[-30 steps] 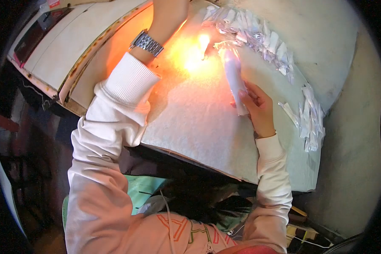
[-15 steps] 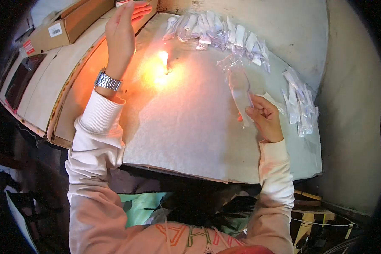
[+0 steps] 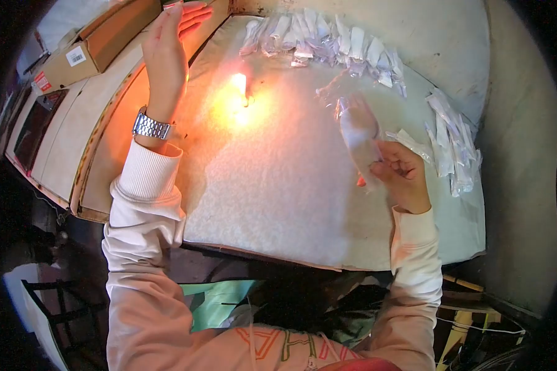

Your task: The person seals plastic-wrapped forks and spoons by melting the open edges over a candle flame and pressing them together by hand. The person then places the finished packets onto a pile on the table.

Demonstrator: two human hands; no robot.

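Observation:
My right hand (image 3: 405, 176) pinches the lower end of a clear plastic bag (image 3: 360, 133), which stands up from the fingers and is smeared by motion at its top. An orange-red spot shows near its lower end. To the left my left hand (image 3: 167, 59) is raised, its fingers stretched out, with a metal watch on the wrist. A small red-and-white thing (image 3: 172, 5) shows at its fingertips, cut off by the top edge. Between the hands a lit candle (image 3: 241, 81) glares on the pale table covering (image 3: 272, 198).
Several clear packets with white contents (image 3: 309, 37) lie in a row along the back. A second pile of packets (image 3: 455, 145) lies at the right, with a single packet (image 3: 410, 144) beside my right hand. A cardboard box (image 3: 74, 68) stands at the upper left.
The plastic bag in my right hand has swung and looks wider and more blurred. My left hand stays raised with its fingers stretched. The whole view has shifted slightly.

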